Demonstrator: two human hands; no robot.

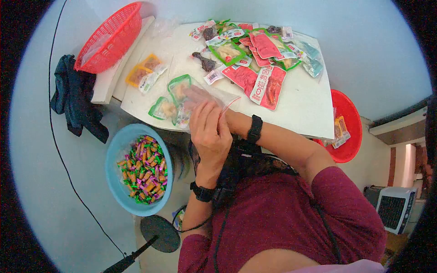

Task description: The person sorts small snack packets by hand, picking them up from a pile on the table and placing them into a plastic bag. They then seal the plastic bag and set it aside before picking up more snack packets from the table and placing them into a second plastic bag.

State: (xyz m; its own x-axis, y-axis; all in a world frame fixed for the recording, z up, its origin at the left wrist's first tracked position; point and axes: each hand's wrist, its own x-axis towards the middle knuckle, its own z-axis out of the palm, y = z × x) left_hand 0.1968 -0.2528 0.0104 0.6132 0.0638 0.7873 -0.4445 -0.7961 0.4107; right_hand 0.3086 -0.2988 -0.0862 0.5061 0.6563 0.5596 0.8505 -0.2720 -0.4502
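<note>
We see both hands, left hand (pixel 210 132) and right hand (pixel 200 98), fingers gripping a clear bag (pixel 191 102) (few snacks inside) at the surface's (pixel 300 104) near edge; most snack packets (pixel 255 54) are unbagged.

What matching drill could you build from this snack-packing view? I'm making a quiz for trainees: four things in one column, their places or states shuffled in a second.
Things:
1. red basket
2. blue bowl
3. clear bag
4. dark cloth

Places or states:
A. full of wrapped candies, below the table edge
B. held in both hands over the table's near edge
C. lying left of the table, beside the white board
D. tilted at the table's far left corner

Pairs: 1-D, 2-A, 3-B, 4-C
</note>
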